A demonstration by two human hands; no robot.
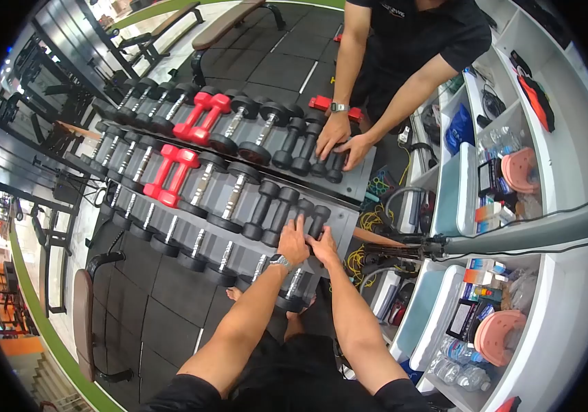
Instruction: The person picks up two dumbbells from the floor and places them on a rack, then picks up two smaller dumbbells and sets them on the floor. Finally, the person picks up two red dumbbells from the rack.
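Observation:
My left hand (pixel 294 244), with a metal-banded watch on the wrist, has its fingers over a small black dumbbell (pixel 304 207) at the right end of the rack's top shelf. Beside it, my right hand (pixel 323 247) closes around the near end of the last black dumbbell (pixel 320 215). Both dumbbells lie on the grey shelf (pixel 344 221). The hands partly cover their handles and near heads. More black dumbbells (pixel 261 208) stand in a row to the left, touching or close together.
Red dumbbells (pixel 178 180) and chrome-handled dumbbells (pixel 201 185) continue leftward, with more on the lower shelf. A mirror behind reflects the rack and my arms (pixel 407 96). White shelving (pixel 527 275) with bottles and boxes stands right. A bench (pixel 84 323) is at left; yellow cables (pixel 354 264) hang nearby.

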